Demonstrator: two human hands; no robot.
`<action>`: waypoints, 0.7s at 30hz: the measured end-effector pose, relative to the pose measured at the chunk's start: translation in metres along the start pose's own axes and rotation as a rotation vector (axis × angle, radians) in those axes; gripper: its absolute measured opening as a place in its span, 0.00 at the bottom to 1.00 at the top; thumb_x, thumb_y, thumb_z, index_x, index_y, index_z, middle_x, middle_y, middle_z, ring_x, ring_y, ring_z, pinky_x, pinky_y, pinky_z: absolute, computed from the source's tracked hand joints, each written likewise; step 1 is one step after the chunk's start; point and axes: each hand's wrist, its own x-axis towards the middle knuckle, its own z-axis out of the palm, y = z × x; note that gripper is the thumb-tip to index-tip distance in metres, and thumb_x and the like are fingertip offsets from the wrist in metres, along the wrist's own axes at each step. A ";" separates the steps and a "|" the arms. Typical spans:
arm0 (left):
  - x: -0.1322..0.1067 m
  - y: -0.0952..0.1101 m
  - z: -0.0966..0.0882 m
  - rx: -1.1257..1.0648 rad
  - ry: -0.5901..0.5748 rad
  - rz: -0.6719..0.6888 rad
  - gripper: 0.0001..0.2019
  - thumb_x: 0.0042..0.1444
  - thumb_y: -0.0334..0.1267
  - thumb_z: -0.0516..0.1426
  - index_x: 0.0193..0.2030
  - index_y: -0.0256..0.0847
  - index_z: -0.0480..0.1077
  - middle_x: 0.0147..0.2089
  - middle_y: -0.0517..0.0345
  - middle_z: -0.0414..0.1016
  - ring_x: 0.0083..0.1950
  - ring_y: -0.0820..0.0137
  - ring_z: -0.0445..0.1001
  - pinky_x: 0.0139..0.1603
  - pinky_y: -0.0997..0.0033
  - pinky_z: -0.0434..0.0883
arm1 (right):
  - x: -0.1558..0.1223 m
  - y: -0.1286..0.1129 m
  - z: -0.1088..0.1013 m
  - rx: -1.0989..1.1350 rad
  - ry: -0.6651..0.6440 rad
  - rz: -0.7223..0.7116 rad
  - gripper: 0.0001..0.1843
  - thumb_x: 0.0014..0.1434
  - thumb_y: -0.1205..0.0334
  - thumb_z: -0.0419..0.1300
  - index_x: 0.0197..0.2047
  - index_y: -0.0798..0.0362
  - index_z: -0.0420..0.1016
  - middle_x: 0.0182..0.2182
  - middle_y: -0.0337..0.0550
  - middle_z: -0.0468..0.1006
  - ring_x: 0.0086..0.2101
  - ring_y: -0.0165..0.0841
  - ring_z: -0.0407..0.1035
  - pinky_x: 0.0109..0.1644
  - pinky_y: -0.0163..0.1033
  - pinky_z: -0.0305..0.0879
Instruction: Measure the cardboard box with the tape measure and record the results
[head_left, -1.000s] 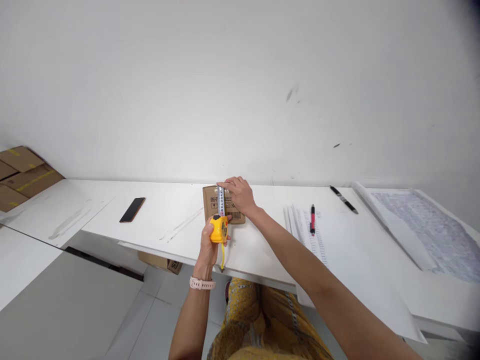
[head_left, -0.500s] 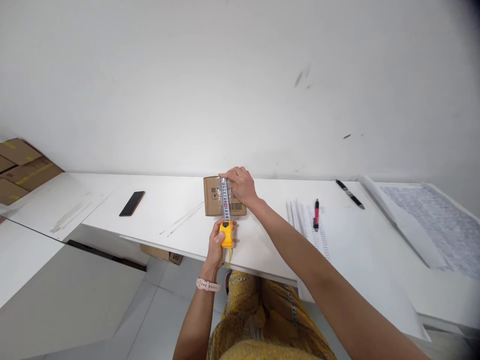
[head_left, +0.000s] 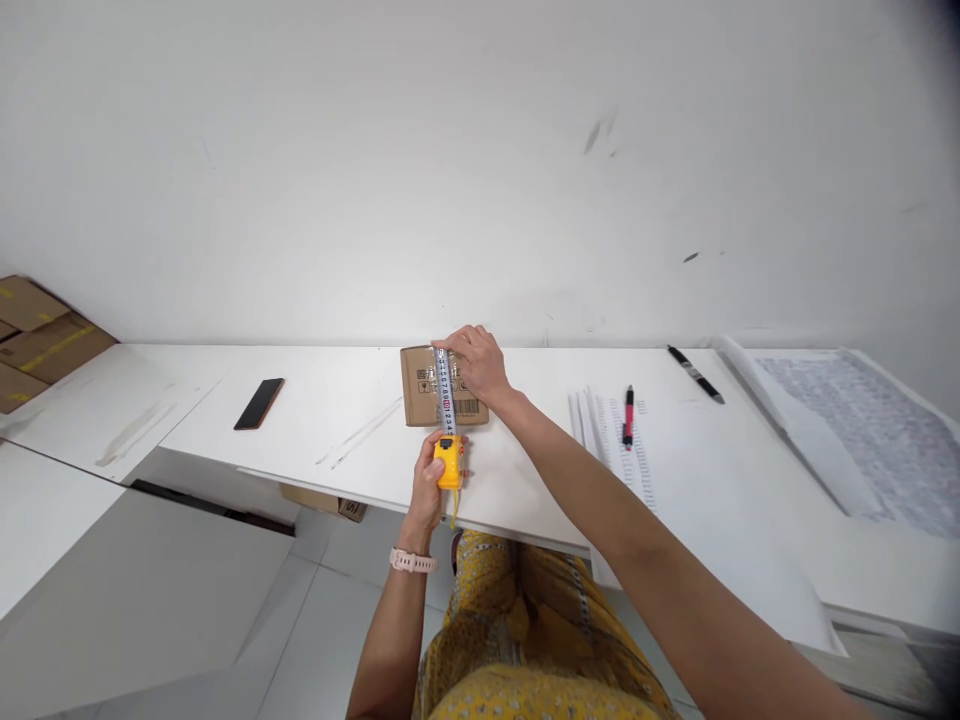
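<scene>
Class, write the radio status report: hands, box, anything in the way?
Left hand gripping yellow tape measure. Right hand on far end of blade, at far edge of box. Blade across box, past near edge. Right hand hides part of box.

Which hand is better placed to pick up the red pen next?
Probably the right hand: it lies nearer the red pen, while the left hand grips the yellow tape measure.

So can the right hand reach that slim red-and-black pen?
Probably yes: nothing seems to lie between the right hand and that red-and-black pen, though the hand holds the pale metal tape blade against the brown cardboard box.
</scene>
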 end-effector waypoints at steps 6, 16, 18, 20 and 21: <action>-0.019 0.012 0.002 -0.095 0.029 -0.074 0.30 0.45 0.54 0.66 0.52 0.40 0.68 0.47 0.47 0.78 0.29 0.70 0.74 0.23 0.75 0.70 | -0.007 -0.007 -0.004 -0.019 0.031 0.004 0.29 0.67 0.74 0.40 0.58 0.45 0.75 0.39 0.46 0.75 0.42 0.39 0.64 0.47 0.44 0.58; -0.121 0.042 -0.026 -0.067 0.142 -0.140 0.35 0.43 0.57 0.66 0.57 0.43 0.70 0.55 0.45 0.75 0.29 0.66 0.76 0.22 0.73 0.69 | -0.104 -0.041 0.010 0.053 0.085 -0.229 0.20 0.69 0.69 0.46 0.52 0.49 0.76 0.47 0.47 0.78 0.51 0.38 0.67 0.59 0.46 0.58; -0.129 0.037 -0.025 0.009 0.108 -0.198 0.37 0.41 0.58 0.67 0.58 0.44 0.69 0.55 0.45 0.75 0.29 0.67 0.75 0.23 0.72 0.69 | -0.116 -0.051 -0.008 0.216 0.101 -0.087 0.21 0.70 0.66 0.43 0.56 0.49 0.73 0.49 0.47 0.77 0.53 0.38 0.67 0.61 0.47 0.58; -0.133 0.030 -0.020 0.081 0.061 -0.241 0.38 0.41 0.59 0.68 0.58 0.44 0.69 0.54 0.45 0.77 0.33 0.65 0.76 0.29 0.70 0.72 | -0.125 -0.059 -0.037 0.425 0.127 0.132 0.21 0.72 0.59 0.41 0.60 0.49 0.69 0.47 0.47 0.77 0.48 0.37 0.69 0.57 0.45 0.63; -0.133 0.026 -0.017 0.116 0.027 -0.260 0.38 0.41 0.60 0.67 0.57 0.43 0.69 0.53 0.45 0.77 0.36 0.63 0.76 0.32 0.68 0.73 | -0.129 -0.061 -0.054 0.522 0.138 0.236 0.22 0.72 0.56 0.41 0.61 0.48 0.67 0.44 0.46 0.77 0.45 0.36 0.70 0.52 0.44 0.66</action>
